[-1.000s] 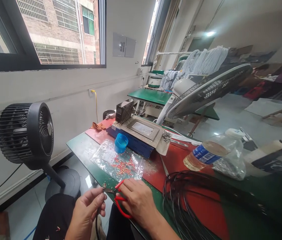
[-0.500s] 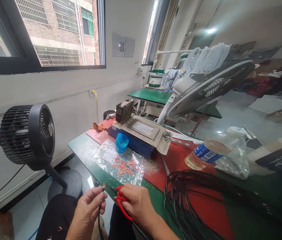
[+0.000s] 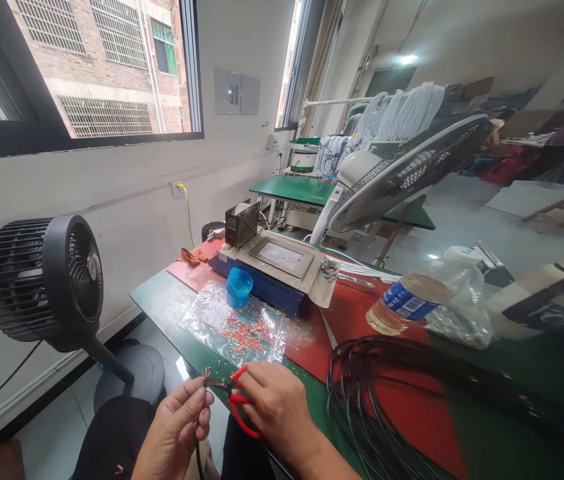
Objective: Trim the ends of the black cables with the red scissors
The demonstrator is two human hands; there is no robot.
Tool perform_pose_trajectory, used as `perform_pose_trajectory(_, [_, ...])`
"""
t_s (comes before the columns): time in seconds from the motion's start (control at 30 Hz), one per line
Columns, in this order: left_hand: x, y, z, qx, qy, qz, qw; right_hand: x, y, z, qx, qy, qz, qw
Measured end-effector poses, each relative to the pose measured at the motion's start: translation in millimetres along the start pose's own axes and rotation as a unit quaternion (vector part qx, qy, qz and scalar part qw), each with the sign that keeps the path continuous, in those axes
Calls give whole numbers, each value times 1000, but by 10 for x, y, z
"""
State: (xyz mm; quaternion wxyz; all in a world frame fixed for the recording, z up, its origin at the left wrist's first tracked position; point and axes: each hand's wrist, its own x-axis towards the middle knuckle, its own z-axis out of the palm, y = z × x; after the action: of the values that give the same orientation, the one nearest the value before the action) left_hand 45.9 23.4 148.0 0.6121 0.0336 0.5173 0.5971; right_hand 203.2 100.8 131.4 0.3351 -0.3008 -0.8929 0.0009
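My left hand [image 3: 180, 415] pinches a black cable [image 3: 199, 460] close to its end, where thin coloured wires [image 3: 207, 373] stick up past the fingertips. In my right hand [image 3: 277, 403] is a pair of red-handled scissors [image 3: 243, 417], its handles spread apart. The dark blades reach left to the wires, right at my left fingertips. Whether the blades touch the wires I cannot tell. Just beyond my hands, a clear plastic bag [image 3: 197, 313] lies flat with many small red and pale wire bits [image 3: 248, 335] on it.
A blue cup [image 3: 239, 288] stands by a blue solder-pot-like machine [image 3: 282, 267] with a small fan [image 3: 243, 223]. A coil of black cable [image 3: 362, 400] and a labelled bottle [image 3: 407, 303] occupy the table's right. A black floor fan [image 3: 45, 280] stands left.
The scissors' blades have moved left to the wires, and the handles have spread wider. The wires now fan out more. The view has shifted slightly.
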Motion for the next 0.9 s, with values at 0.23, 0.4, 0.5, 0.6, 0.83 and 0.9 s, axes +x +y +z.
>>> perform_pose_trajectory(0.23, [5,-4,52,21,-33,27,999,8,-26,-2,58,-22,53,997])
perform_pose_trajectory(0.4, [35,1,60,21,-8,44,999,99,-26,-106,194,-128,176,957])
perform_pose_trajectory(0.5, [49,14,66,25,21,63,997,119,-25,-122,235,-188,196,933])
perform_pose_trajectory(0.6, [70,24,81,30,21,70,997,102,-31,-90,251,-231,202,918])
perform_pose_trajectory(0.83, [142,8,127,54,21,84,995,97,-6,-78,284,-258,228,895])
perform_pose_trajectory(0.9, [162,-5,122,77,23,93,992,101,10,-83,298,-259,231,889])
